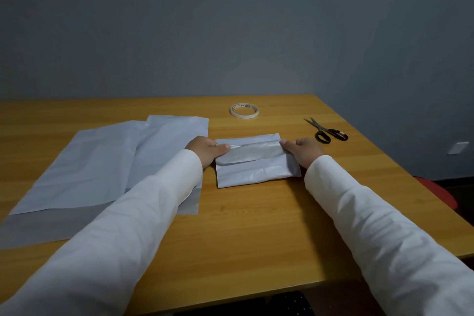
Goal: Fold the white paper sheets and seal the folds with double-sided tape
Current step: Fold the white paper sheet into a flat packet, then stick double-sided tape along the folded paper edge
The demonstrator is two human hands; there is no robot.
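A folded white paper packet [256, 169] lies on the wooden table [256, 226], with a grey flap turned over its upper half. My left hand [206, 150] pinches the flap's left end between thumb and fingers. At the flap's right end, my right hand [304, 150] holds the edge the same way. A roll of double-sided tape [244, 110] lies flat behind the packet. Unfolded white sheets [102, 164] are spread overlapping at the left, partly under my left sleeve.
Black-handled scissors [327, 131] lie at the right, behind my right hand. The table's right edge runs diagonally close by, with a red seat [438, 192] beyond it. A grey wall stands behind the table.
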